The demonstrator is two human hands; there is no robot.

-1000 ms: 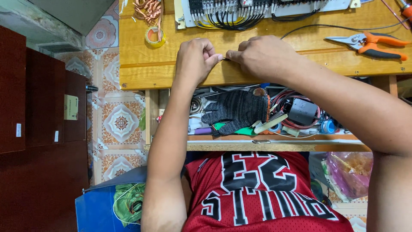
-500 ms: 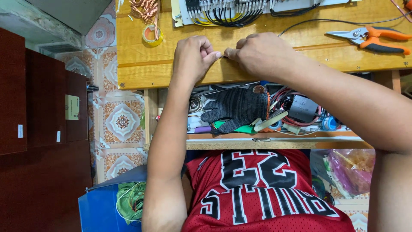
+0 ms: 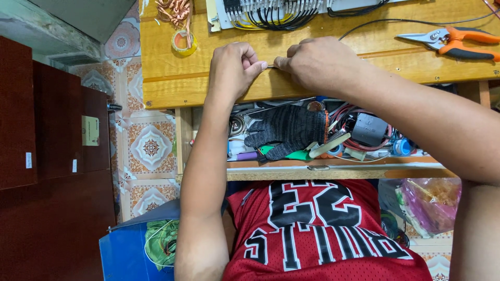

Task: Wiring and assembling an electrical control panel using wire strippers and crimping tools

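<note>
My left hand (image 3: 233,70) and my right hand (image 3: 317,65) meet over the front part of the wooden workbench (image 3: 172,86). Both pinch a short thin wire (image 3: 272,66) between thumb and fingertips, one hand at each end. Only a small piece of the wire shows between the fingers. A black cable (image 3: 396,22) runs across the bench behind my right hand. A white board with many black and yellow wires (image 3: 271,13) lies at the far edge.
Orange-handled cutters (image 3: 450,40) lie at the right of the bench. A yellow tape roll (image 3: 184,42) and copper wire scraps (image 3: 174,10) sit at the left. An open drawer (image 3: 333,167) below holds a black glove (image 3: 291,130) and mixed tools. A dark wooden cabinet (image 3: 52,156) stands left.
Both hands stay together on the wire with only slight finger shifts. The view has tilted a little, so the bench sits lower in frame.
</note>
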